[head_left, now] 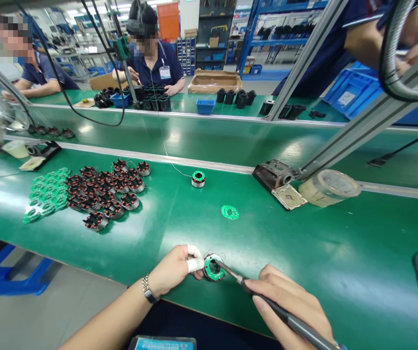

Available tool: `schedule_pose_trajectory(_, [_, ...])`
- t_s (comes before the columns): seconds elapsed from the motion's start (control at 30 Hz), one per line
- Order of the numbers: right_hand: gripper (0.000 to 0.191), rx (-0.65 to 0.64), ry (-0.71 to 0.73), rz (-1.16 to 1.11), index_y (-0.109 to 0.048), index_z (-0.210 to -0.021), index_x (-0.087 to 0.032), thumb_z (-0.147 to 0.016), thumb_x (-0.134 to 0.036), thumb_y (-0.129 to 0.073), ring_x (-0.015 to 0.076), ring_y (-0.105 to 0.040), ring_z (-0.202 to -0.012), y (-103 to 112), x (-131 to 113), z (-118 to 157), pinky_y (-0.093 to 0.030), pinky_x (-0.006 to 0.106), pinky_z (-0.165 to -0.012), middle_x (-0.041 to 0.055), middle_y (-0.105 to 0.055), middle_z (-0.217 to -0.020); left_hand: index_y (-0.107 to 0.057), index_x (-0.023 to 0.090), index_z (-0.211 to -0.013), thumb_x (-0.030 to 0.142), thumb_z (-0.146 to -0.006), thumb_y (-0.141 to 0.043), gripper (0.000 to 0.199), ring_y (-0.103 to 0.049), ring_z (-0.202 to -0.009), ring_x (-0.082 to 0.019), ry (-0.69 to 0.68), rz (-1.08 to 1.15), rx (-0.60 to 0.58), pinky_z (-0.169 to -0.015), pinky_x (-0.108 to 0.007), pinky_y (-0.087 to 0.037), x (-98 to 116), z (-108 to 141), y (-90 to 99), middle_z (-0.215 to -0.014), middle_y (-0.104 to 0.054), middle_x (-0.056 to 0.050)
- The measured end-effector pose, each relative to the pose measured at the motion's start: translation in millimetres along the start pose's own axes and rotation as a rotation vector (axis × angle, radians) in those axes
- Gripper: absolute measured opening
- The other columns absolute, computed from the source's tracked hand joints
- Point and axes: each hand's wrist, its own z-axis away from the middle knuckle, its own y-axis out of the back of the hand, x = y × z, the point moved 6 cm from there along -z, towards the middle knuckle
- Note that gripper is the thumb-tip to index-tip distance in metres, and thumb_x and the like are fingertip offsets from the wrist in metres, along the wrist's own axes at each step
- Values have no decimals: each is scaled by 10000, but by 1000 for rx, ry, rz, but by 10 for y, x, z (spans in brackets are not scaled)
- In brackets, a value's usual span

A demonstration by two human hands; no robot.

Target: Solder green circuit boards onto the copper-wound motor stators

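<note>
My left hand (183,265), with white finger cots on its fingertips, pinches the left side of a motor stator (213,267) topped by a green ring-shaped circuit board. Thin wires stick up from its far edge. In my right hand (291,304) is a soldering iron (267,301), gripped like a pen. Its tip reaches the board near the centre hole; whether it touches cannot be made out. Farther back stands another stator (198,179) with a green board, a thin wire strand running up from it. A loose green circuit board (229,212) lies between the two.
Many copper-wound stators (104,187) cluster at left beside a stack of green boards (46,192). A soldering iron stand (276,177) with a sponge tray (289,196) and a tub (329,187) stand at right. Metal posts rise along the back; co-workers sit beyond.
</note>
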Motion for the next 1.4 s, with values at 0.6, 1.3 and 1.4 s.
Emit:
schedule_pose_trajectory(0.6, [217, -7, -21, 2, -627, -917, -162, -781, -73, -484, 142, -500, -523, -68, 76, 12, -442, 271, -476, 17, -523, -556, -537, 135, -613, 231, -673, -584, 122, -565, -540, -114, -8, 16, -7, -604, -245, -426, -14, -5, 6, -544, -597, 5])
schedule_pose_trajectory(1.3, [322, -89, -93, 108, -451, -1053, -192, -753, -136, -553, 206, -637, -860, -584, 387, -19, -546, 327, -734, 100, -628, -944, -504, 139, -674, 507, -657, -651, 397, -589, -540, -113, -59, 182, 80, -608, -269, -490, -84, 69, -51, -591, -593, -3])
schedule_pose_trajectory(1.4, [333, -96, -75, 99, -442, -1053, -196, -747, -114, -544, 203, -631, -852, -576, 386, -23, -542, 321, -725, 96, -619, -946, -500, 140, -700, 518, -708, -595, 389, -595, -556, -123, -70, 186, 97, -602, -275, -504, -125, 70, -41, -621, -589, -15])
